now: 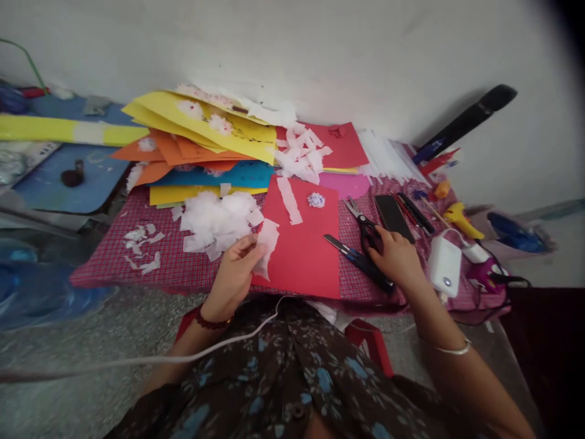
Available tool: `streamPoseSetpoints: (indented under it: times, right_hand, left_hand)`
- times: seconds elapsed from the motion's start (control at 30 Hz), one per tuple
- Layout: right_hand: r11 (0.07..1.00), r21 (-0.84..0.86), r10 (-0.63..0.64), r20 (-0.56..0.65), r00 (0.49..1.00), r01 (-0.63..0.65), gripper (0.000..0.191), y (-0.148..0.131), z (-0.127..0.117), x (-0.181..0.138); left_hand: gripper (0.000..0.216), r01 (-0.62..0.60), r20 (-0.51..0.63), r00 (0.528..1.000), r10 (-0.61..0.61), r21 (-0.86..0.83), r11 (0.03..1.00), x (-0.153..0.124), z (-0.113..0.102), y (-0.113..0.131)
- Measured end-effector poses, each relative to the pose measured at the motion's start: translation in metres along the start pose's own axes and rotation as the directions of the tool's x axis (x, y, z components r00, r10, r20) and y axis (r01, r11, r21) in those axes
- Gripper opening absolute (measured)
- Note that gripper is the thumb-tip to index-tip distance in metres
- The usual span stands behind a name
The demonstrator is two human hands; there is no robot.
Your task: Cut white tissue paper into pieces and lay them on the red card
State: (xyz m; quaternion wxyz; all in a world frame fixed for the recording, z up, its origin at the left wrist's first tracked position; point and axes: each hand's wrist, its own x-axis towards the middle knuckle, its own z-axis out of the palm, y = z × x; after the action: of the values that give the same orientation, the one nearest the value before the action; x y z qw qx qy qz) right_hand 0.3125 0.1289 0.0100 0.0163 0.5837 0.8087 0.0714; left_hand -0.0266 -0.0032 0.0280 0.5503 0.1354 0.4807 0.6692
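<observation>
White paper piece (266,242), lower centre of the frame: held upright over the left edge of a red sheet (304,259), pinched between thumb and fingertips of the left hand (234,275), whose fingers are drawn narrow around it. Right hand (398,259), right of centre: palm down, fingers curled over the handles of the black scissors (361,222); whether they grip the handles cannot be told. A second cutting tool with a blue grip (350,251) lies just beside these scissors, its far end passing under the same hand.

On the red sheet, above the paper piece: a white strip (289,201) and a small white flower (315,200). Left of the sheet: a heap of white scraps (218,222). All rest on a red checked cloth (150,265). Right of the scissors: a dark phone (393,216), a white power bank (444,266) and a yellow glue gun (461,219). Upper centre: a stack of coloured sheets (205,131) against the wall.
</observation>
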Motion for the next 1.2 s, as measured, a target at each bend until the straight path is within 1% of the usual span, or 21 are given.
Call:
streamPoseSetpoints:
  times: [0.07,0.13,0.2,0.27,0.33,0.37,0.4,0.43,0.47,0.5,0.57,0.63,0.67,0.7,0.73,0.8,0.9,1.07,1.2]
  right_hand:
    - [0.999,-0.031,-0.005,0.043,0.999,0.006,0.059,-0.002,-0.001,0.007]
    - [0.999,-0.034,0.007,0.059,0.998,-0.005,0.060,-0.003,-0.002,0.014]
    - [0.999,-0.020,0.028,0.046,0.999,-0.027,0.061,-0.002,-0.006,0.020]
    - [0.997,0.046,0.059,-0.015,0.998,-0.058,0.059,-0.001,-0.016,0.024]
    - [0.972,0.226,0.086,-0.061,0.994,-0.070,0.060,-0.005,-0.032,0.024]
    - [0.933,0.355,0.082,-0.051,0.995,-0.058,0.062,-0.010,-0.041,0.021]
    - [0.867,0.498,0.029,0.008,1.000,-0.029,0.067,-0.017,-0.051,0.017]
    - [0.773,0.634,-0.076,0.073,0.994,0.012,0.069,-0.027,-0.061,0.012]
    - [0.681,0.731,-0.208,0.133,0.969,0.046,0.069,-0.038,-0.069,0.005]
    - [0.596,0.800,-0.347,0.175,0.921,0.073,0.070,-0.051,-0.077,-0.001]
    - [0.462,0.884,-0.552,0.223,0.803,0.072,0.069,-0.078,-0.089,-0.011]
    - [0.387,0.922,-0.679,0.265,0.685,0.027,0.065,-0.103,-0.096,-0.015]
    - [0.357,0.934,-0.715,0.267,0.646,0.008,0.063,-0.114,-0.098,-0.014]
    - [0.332,0.943,-0.738,0.263,0.621,-0.005,0.063,-0.123,-0.099,-0.012]
    - [0.309,0.951,-0.753,0.253,0.607,-0.013,0.063,-0.132,-0.099,-0.010]
    - [0.268,0.963,-0.771,0.227,0.595,-0.020,0.064,-0.146,-0.098,-0.003]
    - [0.211,0.977,-0.788,0.189,0.586,-0.031,0.066,-0.163,-0.093,0.003]
    - [0.135,0.991,-0.775,0.114,0.621,-0.014,0.061,-0.186,-0.083,0.008]
    - [0.089,0.995,-0.768,0.102,0.632,-0.052,0.058,-0.196,-0.079,0.010]
  left_hand:
    - [0.030,-0.014,-0.002,1.000,0.014,-0.023,1.000,-0.001,-0.007,0.001]
    - [0.028,-0.029,0.002,1.000,0.029,-0.046,0.999,-0.003,-0.013,0.004]
    - [0.025,-0.039,0.011,0.999,0.040,-0.067,0.997,-0.003,-0.018,0.009]
    - [0.022,-0.053,0.010,0.998,0.054,-0.077,0.996,-0.004,-0.022,0.014]
    - [0.023,-0.067,-0.004,0.998,0.066,-0.080,0.995,-0.003,-0.024,0.018]
    - [0.024,-0.068,-0.009,0.998,0.067,-0.077,0.995,-0.002,-0.024,0.020]
    - [0.025,-0.068,-0.015,0.998,0.067,-0.075,0.995,-0.001,-0.025,0.021]
    - [0.027,-0.067,-0.020,0.998,0.066,-0.074,0.995,0.000,-0.025,0.022]
    - [0.028,-0.066,-0.024,0.998,0.065,-0.075,0.995,0.002,-0.025,0.023]
    - [0.029,-0.066,-0.021,0.998,0.064,-0.074,0.995,0.004,-0.026,0.023]
    - [0.028,-0.070,-0.002,0.998,0.070,-0.067,0.995,0.008,-0.027,0.024]
    - [0.025,-0.075,0.017,0.997,0.076,-0.045,0.996,0.011,-0.029,0.026]
    - [0.024,-0.073,0.020,0.997,0.073,-0.031,0.997,0.012,-0.030,0.026]
    - [0.023,-0.067,0.017,0.998,0.067,-0.019,0.998,0.013,-0.031,0.028]
    - [0.023,-0.059,0.014,0.998,0.059,-0.009,0.998,0.013,-0.032,0.029]
    - [0.021,-0.043,0.024,0.999,0.043,0.012,0.999,0.013,-0.034,0.032]
    - [0.019,-0.055,0.045,0.998,0.053,0.039,0.998,0.012,-0.039,0.037]
    - [0.016,-0.088,0.015,0.996,0.088,0.046,0.995,0.013,-0.050,0.044]
    - [0.016,-0.090,0.006,0.996,0.090,0.038,0.995,0.016,-0.057,0.046]
